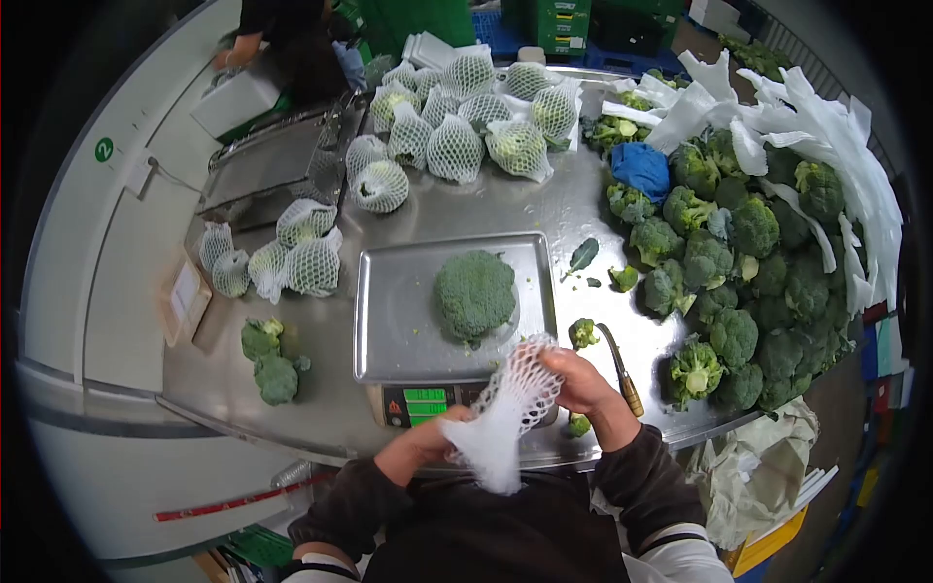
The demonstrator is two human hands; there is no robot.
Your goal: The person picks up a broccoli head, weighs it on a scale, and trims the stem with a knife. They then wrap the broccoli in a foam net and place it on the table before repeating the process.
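Observation:
A white foam net sleeve (501, 413) is stretched between my two hands in front of the scale. My left hand (434, 433) grips its lower left side, fingers partly hidden by the mesh. The upper right end is held by my right hand (581, 386), thumb and fingers closed on it. Just beyond the sleeve, a single broccoli head (474, 295) rests on the steel scale tray (394, 330). Below the tray's front edge, the scale's green display (425, 401) is lit, its digits partly blurred.
Netted broccoli heads (455, 146) cluster at the back, with more netted ones (313, 264) at left. Two bare heads (272, 364) sit left of the scale. A curved knife (622, 374) lies at right beside a large broccoli pile (734, 282). Another person (292, 44) stands at back left.

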